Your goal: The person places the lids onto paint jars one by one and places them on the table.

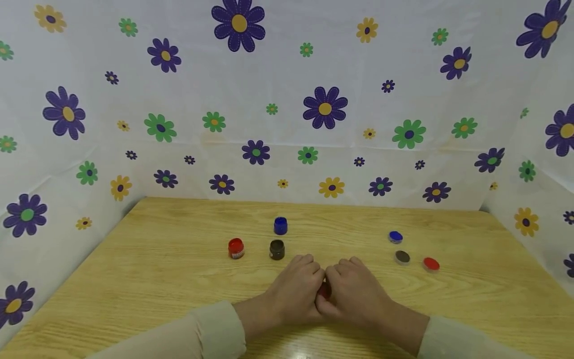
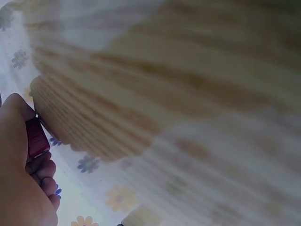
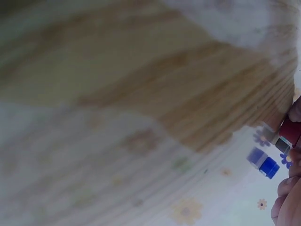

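Observation:
Both hands meet over the near middle of the table around a small dark red paint jar (image 1: 325, 290), mostly covered by fingers. My left hand (image 1: 299, 289) grips it from the left and my right hand (image 1: 356, 291) from the right, knuckles nearly touching. In the left wrist view the dark red jar (image 2: 36, 137) shows between thumb and curled fingers. At the right edge of the right wrist view, fingers hold the same jar (image 3: 290, 131). Ahead of the left hand stand lidless jars of black paint (image 1: 277, 250), red paint (image 1: 235, 248) and blue paint (image 1: 280, 226).
Right of the hands lie a blue lid (image 1: 395, 237), a black lid (image 1: 402, 257) and a red lid (image 1: 431, 264). A flower-patterned white cloth (image 1: 278, 75) closes off the back and sides of the wooden table (image 1: 179, 284).

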A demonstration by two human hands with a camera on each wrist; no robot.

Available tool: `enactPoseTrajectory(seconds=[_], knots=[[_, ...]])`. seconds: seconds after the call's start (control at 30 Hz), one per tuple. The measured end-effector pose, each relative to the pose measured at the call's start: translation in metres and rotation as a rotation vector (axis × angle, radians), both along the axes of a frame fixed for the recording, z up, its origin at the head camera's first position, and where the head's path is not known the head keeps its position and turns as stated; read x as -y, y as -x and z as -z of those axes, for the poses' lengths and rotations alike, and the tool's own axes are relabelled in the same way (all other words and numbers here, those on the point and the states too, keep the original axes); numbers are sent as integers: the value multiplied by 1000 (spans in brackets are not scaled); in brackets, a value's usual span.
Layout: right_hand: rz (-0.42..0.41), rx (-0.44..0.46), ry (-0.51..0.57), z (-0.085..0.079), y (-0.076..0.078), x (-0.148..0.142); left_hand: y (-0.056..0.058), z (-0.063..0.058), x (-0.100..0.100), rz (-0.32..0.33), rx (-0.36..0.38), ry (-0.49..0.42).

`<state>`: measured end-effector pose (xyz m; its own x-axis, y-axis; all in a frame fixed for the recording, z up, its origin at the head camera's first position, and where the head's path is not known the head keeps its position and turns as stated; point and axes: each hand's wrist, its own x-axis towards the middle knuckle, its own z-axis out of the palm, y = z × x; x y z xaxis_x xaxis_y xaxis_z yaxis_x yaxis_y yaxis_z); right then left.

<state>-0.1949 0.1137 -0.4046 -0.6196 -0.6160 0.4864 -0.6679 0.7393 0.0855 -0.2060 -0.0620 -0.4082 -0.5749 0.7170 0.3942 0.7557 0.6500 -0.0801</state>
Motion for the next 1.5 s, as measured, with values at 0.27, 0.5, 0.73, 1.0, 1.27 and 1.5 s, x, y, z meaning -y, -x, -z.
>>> enactPoseTrajectory(seconds=[0.27,0.5,0.73,1.0,1.27,1.5], knots=[[51,65,-17,-4,-2,0,-2,-3,0,-71,36,73],[169,207,-41,-6,-4,0,-2,-5,1,-162,95,131],[248,283,-49,-7,-4,-6,-3,-8,9,-201,183,120],[291,246,-61,-6,-3,-25,-4,-9,32,-271,219,107],[347,255,-46,-7,-4,-50,-1,-7,50,-311,244,69],[379,241,-29,-8,-4,-65,3,-9,60,-377,186,38]])
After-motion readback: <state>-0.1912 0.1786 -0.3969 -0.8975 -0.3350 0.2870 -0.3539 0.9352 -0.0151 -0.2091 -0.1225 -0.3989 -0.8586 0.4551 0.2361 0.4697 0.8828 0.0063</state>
